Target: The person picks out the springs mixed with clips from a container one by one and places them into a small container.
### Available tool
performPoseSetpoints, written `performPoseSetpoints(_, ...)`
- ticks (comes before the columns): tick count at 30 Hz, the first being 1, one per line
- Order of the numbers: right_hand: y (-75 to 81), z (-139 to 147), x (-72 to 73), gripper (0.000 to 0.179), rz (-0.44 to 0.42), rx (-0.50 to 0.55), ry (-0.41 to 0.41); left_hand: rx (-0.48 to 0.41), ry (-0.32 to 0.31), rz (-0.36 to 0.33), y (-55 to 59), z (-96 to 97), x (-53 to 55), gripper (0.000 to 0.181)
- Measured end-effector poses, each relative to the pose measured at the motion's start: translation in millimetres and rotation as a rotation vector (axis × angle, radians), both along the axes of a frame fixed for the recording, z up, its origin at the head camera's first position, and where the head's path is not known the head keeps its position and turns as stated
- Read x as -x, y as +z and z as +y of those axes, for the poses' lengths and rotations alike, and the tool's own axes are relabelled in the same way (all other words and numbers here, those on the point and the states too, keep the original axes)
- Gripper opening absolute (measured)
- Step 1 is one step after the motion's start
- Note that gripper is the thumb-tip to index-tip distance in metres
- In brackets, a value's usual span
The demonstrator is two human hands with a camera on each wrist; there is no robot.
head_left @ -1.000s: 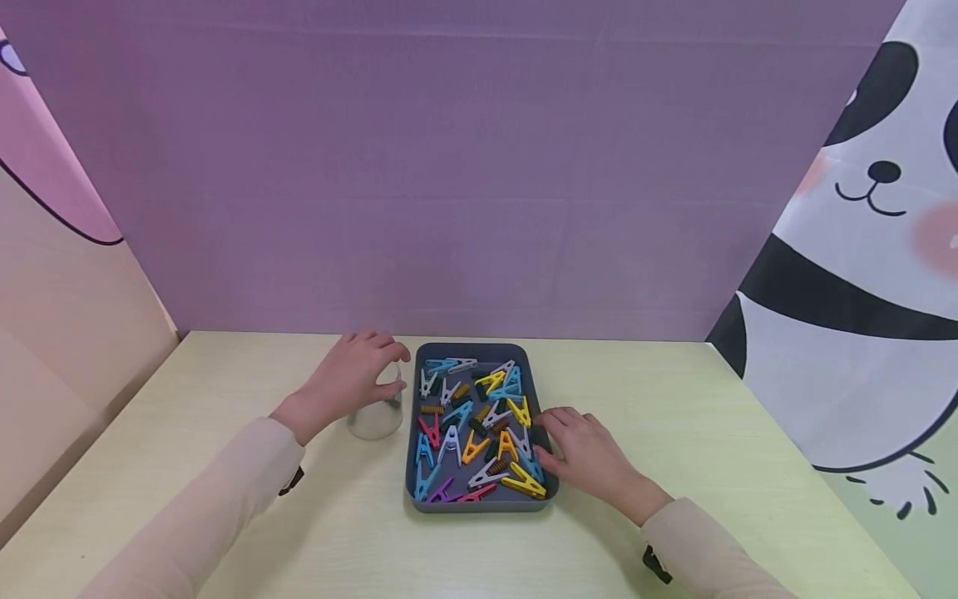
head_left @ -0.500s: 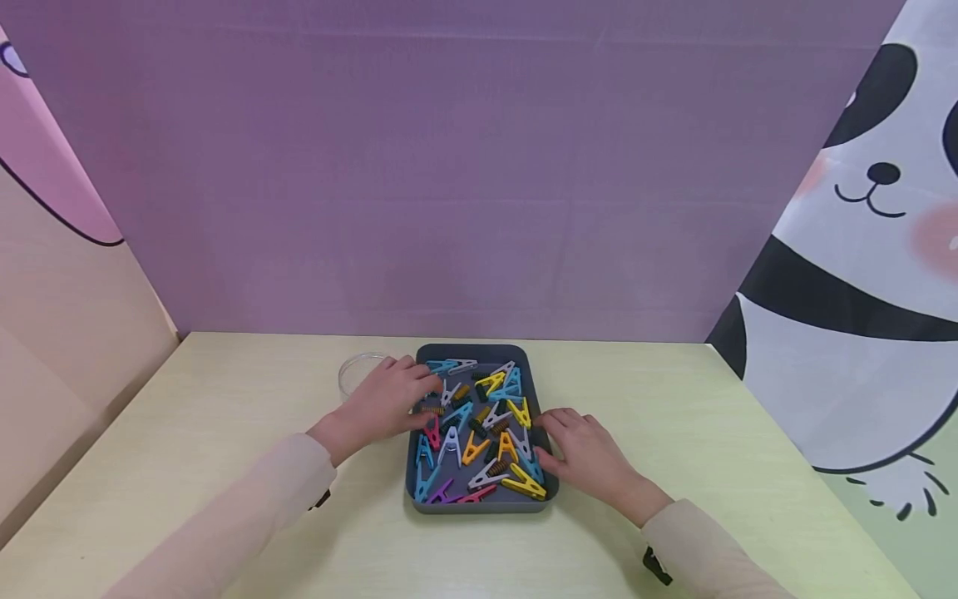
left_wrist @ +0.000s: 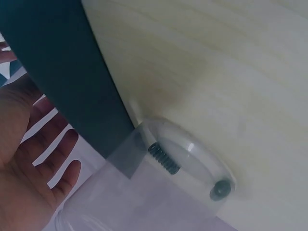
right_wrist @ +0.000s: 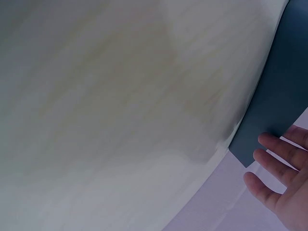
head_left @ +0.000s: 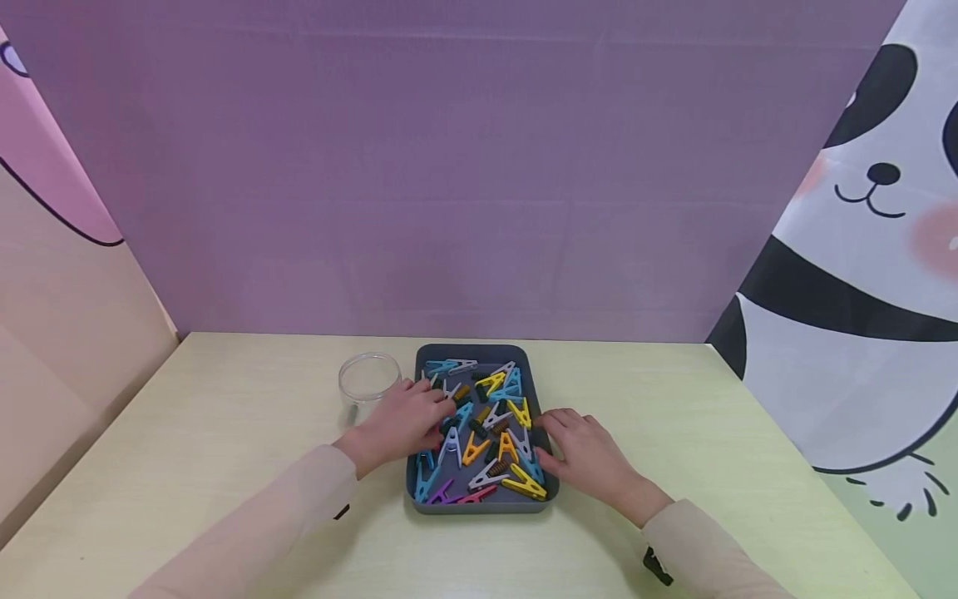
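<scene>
A dark grey tray (head_left: 479,507) full of coloured clips and small springs stands on the table. Over its left side reaches my left hand (head_left: 400,423), the fingertips above the clips and hiding some of them. In the left wrist view, the fingers of this hand (left_wrist: 48,159) are spread beside the tray's wall (left_wrist: 67,72). My right hand (head_left: 587,453) rests at the tray's right rim. The right wrist view has its fingers (right_wrist: 279,151) loosely extended against the outer wall (right_wrist: 274,96). Yellow clips (head_left: 524,482) lie close to the right hand; light blue clips (head_left: 422,482) lie nearer the left.
Just left of the tray stands a clear jar (head_left: 369,378), its lower part behind the left hand. Two dark springs (left_wrist: 163,158) lie at its bottom. A purple backdrop (head_left: 464,183) rises behind the pale wooden table (head_left: 659,399).
My left hand has come away from above the jar's mouth, moving right and toward me, over the tray's left side. The jar's rim now shows. The right hand has stayed still.
</scene>
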State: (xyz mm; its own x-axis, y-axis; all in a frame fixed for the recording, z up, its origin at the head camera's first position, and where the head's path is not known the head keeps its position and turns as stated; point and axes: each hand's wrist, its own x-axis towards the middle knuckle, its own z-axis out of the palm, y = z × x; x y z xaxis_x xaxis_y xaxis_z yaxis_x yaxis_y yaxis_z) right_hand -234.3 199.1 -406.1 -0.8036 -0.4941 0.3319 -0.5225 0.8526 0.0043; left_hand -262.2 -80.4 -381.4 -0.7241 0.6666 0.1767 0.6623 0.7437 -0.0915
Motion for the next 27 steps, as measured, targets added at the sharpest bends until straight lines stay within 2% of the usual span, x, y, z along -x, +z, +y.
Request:
performPoseSetpoints(11, -1.0, 1, 0.5, 0.036, 0.013, 0.0, 0.007, 0.0, 0.008, -0.009, -7.6, 5.8, 5.0, 0.027)
performPoseSetpoints(27, -1.3, 0, 0.9, 0.036, 0.006, -0.005, 0.002, 0.067, 0.082, -0.117, -7.4, 16.1, 14.7, 0.032)
